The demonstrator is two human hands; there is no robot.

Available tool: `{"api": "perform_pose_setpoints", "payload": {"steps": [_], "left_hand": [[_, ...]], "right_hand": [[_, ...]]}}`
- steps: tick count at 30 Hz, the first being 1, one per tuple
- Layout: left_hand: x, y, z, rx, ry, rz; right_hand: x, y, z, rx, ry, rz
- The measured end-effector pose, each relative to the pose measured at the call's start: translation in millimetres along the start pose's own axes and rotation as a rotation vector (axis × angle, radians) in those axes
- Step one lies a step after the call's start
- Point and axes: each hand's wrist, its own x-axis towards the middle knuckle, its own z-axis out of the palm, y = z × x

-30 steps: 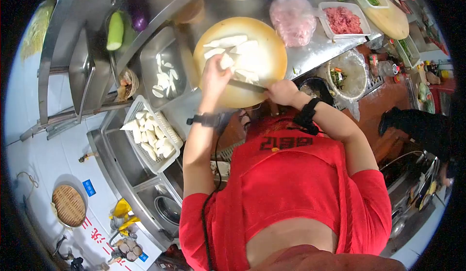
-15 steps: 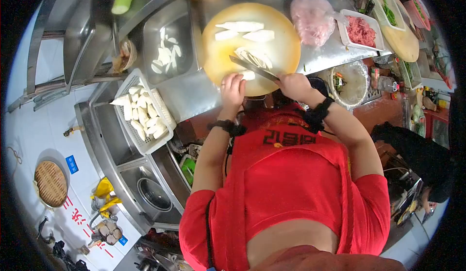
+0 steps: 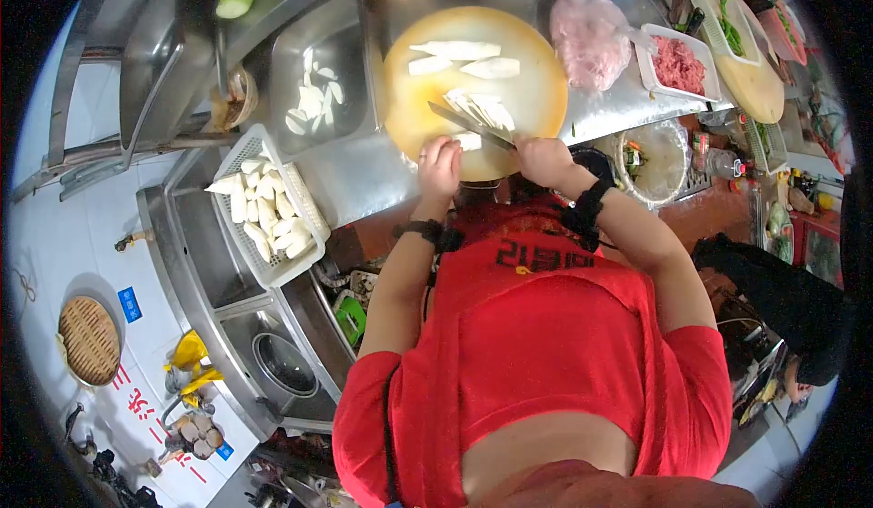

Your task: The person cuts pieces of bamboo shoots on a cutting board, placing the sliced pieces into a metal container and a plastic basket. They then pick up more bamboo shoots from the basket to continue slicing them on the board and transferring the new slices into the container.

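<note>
A round yellow chopping board (image 3: 536, 90) lies on the steel counter with white vegetable pieces (image 3: 459, 50) on it. My right hand (image 3: 539, 158) grips the handle of a cleaver (image 3: 468, 124), whose blade rests across a pile of thin white slices (image 3: 482, 108). My left hand (image 3: 440, 164) sits at the board's near edge, fingers curled on a white piece (image 3: 469, 140) just in front of the blade.
A steel tray (image 3: 350, 44) with white slices sits left of the board. A white basket (image 3: 305, 212) of white chunks rests over the sink. Minced meat in a tray (image 3: 675, 62) and a plastic bag (image 3: 587, 40) lie right. Another person (image 3: 782, 299) stands at right.
My left hand came off the middle of the board back to its near edge. The cleaver now lies angled across the slices. The view shifted slightly.
</note>
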Motion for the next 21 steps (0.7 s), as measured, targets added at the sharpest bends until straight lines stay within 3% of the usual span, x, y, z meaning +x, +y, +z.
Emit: {"api": "perform_pose_setpoints", "payload": {"steps": [5,11,15,17,21], "left_hand": [[1,3,-2,0.003,0.008,-0.022],[4,4,-1,0.031,0.018,0.0],[2,7,-3,0.022,0.006,-0.049],[1,6,-1,0.028,0.009,-0.05],[5,6,-1,0.057,0.01,-0.035]], "right_hand": [[-10,-5,-25,0.062,-0.002,-0.013],[6,0,16,-0.058,-0.006,-0.015],[-4,-2,-13,0.006,-0.061,-0.028],[-11,-4,-16,0.016,0.006,-0.04],[4,1,18,-0.016,0.051,-0.049]]}}
